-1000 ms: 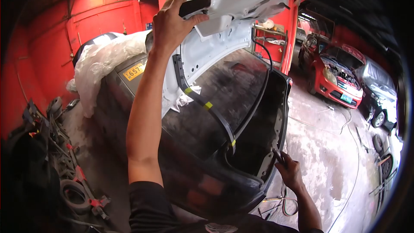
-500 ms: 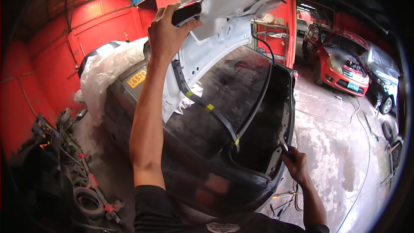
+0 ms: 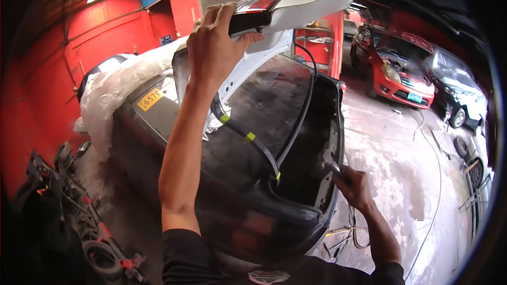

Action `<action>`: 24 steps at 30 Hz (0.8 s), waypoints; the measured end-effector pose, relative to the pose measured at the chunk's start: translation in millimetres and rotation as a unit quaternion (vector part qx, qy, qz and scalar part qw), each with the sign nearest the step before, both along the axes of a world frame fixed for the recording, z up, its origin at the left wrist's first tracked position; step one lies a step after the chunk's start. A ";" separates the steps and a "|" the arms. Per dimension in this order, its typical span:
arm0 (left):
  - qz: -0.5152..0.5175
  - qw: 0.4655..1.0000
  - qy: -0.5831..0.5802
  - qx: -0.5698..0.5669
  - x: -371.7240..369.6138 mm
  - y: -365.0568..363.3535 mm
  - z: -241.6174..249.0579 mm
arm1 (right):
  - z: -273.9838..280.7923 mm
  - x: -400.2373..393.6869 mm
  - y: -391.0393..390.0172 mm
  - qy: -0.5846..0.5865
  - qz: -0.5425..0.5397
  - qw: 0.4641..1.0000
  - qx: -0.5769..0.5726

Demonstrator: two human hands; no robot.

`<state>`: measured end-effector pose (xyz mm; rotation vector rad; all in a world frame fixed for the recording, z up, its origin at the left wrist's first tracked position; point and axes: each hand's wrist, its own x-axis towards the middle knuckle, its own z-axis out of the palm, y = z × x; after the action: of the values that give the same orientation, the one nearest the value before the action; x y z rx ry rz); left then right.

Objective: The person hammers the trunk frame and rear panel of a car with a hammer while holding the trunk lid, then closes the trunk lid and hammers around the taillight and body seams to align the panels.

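Note:
My left hand [image 3: 214,42] is raised, its fingers over the edge of the car's trunk lid [image 3: 311,13] and its thumb beneath. A red-and-black tail lamp [image 3: 259,8] sits in the lid right beside the fingers. My right hand [image 3: 355,186] is wrapped round the handle of a hammer [image 3: 331,164]. The hammer's head is over the inner rim of the dark car's trunk opening [image 3: 323,192], at its near right side. A black rubber seal strip [image 3: 264,152] with yellow tape marks lies loose across the opening.
Crumpled plastic sheeting [image 3: 113,82] covers part of the car at left, near a yellow plate [image 3: 151,100]. Car parts and a tire [image 3: 102,259] lie on the floor at lower left. Hoses and tools [image 3: 343,230] lie at right; a red car [image 3: 404,68] stands behind.
The trunk lid has come down with my left hand on it, showing its outer side and lamp. My right hand has shifted the hammer inward over the rim. The view has turned slightly right.

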<state>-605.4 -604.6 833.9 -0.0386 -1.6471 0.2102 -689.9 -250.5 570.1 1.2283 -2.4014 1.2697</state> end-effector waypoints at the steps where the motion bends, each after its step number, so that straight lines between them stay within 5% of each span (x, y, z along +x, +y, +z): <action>1: -0.002 1.000 0.001 -0.010 -1.3 5.5 -2.7 | 1.0 -1.5 2.5 0.018 -0.005 1.000 -0.002; 8: -0.023 0.999 -0.019 -0.020 -8.0 45.7 -21.2 | 50.6 8.8 15.2 0.160 -0.072 0.984 -0.014; 15: -0.050 0.994 -0.086 -0.042 -10.0 89.8 -46.4 | 97.0 41.7 25.1 0.129 -0.074 0.988 0.039; 24: -0.105 0.979 -0.150 -0.088 -13.0 144.6 -83.3 | 71.6 35.9 58.1 0.164 -0.156 0.974 0.013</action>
<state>-618.4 -460.0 750.6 -0.3938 -1.9049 0.1943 -653.9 -192.4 641.7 0.9293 -2.2596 0.8703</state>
